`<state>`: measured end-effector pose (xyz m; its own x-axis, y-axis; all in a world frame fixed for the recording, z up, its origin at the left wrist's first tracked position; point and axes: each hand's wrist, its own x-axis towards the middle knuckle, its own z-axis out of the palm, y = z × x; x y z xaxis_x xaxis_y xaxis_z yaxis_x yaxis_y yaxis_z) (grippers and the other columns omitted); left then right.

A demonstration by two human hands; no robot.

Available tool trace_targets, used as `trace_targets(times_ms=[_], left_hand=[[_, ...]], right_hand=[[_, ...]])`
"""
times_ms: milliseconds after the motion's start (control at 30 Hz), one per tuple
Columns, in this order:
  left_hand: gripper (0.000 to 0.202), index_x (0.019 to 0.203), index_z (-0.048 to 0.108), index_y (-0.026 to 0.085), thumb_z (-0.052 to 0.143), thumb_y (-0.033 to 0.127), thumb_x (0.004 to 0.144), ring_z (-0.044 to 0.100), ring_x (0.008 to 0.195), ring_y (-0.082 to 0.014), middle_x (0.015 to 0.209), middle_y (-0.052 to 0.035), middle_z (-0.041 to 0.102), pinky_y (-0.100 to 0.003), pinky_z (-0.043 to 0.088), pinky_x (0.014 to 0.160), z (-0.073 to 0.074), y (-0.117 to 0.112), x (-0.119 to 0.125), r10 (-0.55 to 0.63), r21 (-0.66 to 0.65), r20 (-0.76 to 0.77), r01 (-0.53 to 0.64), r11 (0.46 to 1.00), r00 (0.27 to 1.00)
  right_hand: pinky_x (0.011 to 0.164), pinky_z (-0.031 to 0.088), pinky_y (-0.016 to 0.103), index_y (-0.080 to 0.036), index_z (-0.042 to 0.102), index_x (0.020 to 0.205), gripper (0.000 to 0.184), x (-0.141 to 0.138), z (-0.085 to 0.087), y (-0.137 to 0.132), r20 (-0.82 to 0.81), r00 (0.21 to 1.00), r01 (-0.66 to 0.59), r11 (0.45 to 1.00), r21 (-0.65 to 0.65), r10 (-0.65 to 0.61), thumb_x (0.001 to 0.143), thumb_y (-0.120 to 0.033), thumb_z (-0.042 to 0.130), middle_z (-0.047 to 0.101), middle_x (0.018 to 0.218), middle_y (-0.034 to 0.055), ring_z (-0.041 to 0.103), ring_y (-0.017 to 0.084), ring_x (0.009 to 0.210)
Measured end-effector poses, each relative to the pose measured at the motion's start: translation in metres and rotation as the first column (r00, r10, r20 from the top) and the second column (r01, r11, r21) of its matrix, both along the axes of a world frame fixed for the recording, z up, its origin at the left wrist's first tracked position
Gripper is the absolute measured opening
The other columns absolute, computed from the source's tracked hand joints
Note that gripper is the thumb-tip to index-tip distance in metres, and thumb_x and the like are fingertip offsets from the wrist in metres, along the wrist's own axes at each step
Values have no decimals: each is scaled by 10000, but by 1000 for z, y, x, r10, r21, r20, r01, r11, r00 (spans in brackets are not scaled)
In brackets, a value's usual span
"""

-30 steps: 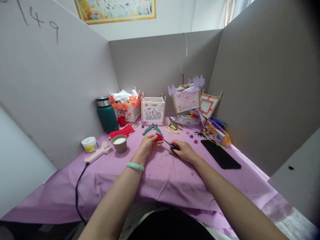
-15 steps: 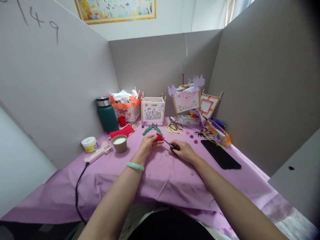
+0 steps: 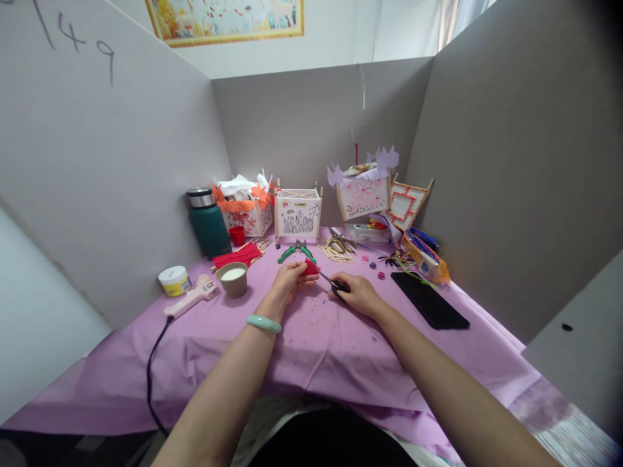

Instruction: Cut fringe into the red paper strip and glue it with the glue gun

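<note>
My left hand [image 3: 288,283], with a pale green bangle [image 3: 263,323] on its wrist, is closed on a small piece of red paper [image 3: 310,266] that has a fringed edge. My right hand [image 3: 359,293] grips the dark handles of a pair of scissors [image 3: 339,290]. The blades point left and reach the edge of the red paper; whether they are apart there is too small to tell. Just beyond my hands lie green-handled pliers [image 3: 298,250]. Small scraps are scattered on the purple cloth [image 3: 311,337] below the paper.
At left stand a green bottle [image 3: 208,224], a cup of white stuff [image 3: 232,280], a tub [image 3: 174,281] and a pink glue gun [image 3: 192,299] with its cord. Behind are a white paper lantern [image 3: 298,215] and a hanging lantern [image 3: 365,194]. A black phone [image 3: 428,300] lies right.
</note>
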<state>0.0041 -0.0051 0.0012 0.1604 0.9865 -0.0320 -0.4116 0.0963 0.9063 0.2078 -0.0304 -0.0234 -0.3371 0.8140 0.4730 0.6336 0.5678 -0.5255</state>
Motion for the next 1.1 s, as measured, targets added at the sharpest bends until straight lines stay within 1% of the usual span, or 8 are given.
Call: trace_targets(times_ms=[333, 533, 700, 867, 967, 1100], left_hand=[[150, 803, 559, 110, 679, 196, 778, 696, 627, -204, 718, -98, 677, -263, 556, 531, 1, -1, 0, 1, -2, -1, -1, 1000, 1000], [93, 804, 561, 110, 638, 162, 800, 696, 627, -207, 708, -94, 677, -265, 552, 533, 2, -1, 0, 4, -7, 7, -4, 1000, 1000], [58, 803, 570, 107, 612, 146, 811, 695, 623, -199, 725, -97, 684, -261, 548, 537, 3, 0, -1, 34, 3, 21, -34, 999, 999], [83, 825, 561, 112, 623, 164, 806, 685, 584, -187, 702, -93, 685, -260, 550, 529, 2, 3, -4, 72, 10, 57, -73, 997, 996], [105, 844, 559, 114, 634, 171, 797, 686, 585, -188, 712, -88, 687, -260, 553, 530, 3, 3, -5, 69, 8, 64, -70, 998, 996], [77, 862, 564, 113, 602, 157, 813, 687, 586, -189, 734, -86, 691, -260, 552, 517, 3, 3, -5, 69, -2, 57, -69, 998, 996]], right_hand=[[591, 376, 224, -221, 671, 939, 235, 0, 0, 0, -16, 1000, -4, 1000, 12, 5, 732, -333, 659, 671, 743, 0, 568, 141, 645], [587, 369, 224, -213, 668, 934, 241, 0, 0, 0, -11, 1000, -1, 1000, 8, 1, 740, -356, 662, 654, 714, -5, 556, 136, 628], [607, 385, 230, -211, 664, 970, 297, 0, 2, -2, -20, 1000, -21, 1000, 18, 21, 735, -392, 667, 654, 754, 3, 554, 138, 649], [608, 388, 229, -213, 668, 958, 262, 0, 5, -5, -19, 999, -47, 999, 7, 47, 729, -339, 664, 649, 743, -6, 547, 129, 632], [613, 393, 228, -211, 670, 963, 267, 0, 5, -5, -24, 999, -44, 999, 5, 44, 723, -328, 668, 658, 761, -2, 555, 131, 647], [612, 396, 228, -207, 677, 969, 270, -1, 4, -3, -27, 999, -38, 999, 16, 39, 722, -314, 660, 671, 785, 6, 562, 135, 661]])
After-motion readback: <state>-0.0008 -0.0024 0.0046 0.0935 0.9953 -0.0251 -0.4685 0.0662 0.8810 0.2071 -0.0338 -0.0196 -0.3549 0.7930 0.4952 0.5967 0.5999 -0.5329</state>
